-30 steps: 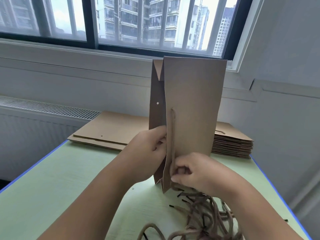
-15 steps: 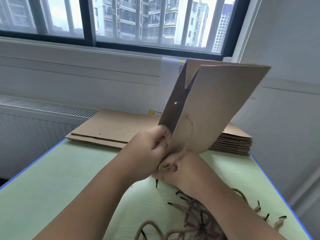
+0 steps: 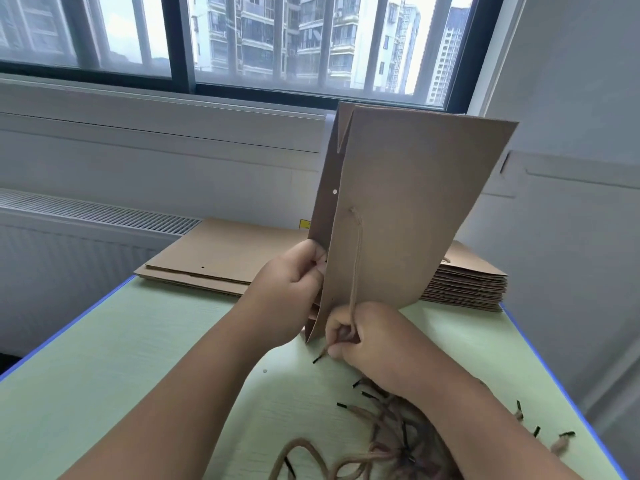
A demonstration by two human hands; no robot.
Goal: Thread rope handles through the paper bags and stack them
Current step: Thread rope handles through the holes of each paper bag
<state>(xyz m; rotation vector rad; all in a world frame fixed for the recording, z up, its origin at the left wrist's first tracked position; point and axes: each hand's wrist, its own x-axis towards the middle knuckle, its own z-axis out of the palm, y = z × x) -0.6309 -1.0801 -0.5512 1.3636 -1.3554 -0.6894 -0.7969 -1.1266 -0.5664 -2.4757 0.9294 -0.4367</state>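
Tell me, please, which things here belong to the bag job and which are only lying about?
Job: bag, gripped by the left hand; rope, pinched by the right hand; rope pile; flat bags; bag stack.
Lying about: radiator; window; yellow sticker.

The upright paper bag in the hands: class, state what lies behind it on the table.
Two piles of flat paper bags: a thin pile to the left, a tall stack to the right. The bag covers whether they meet.
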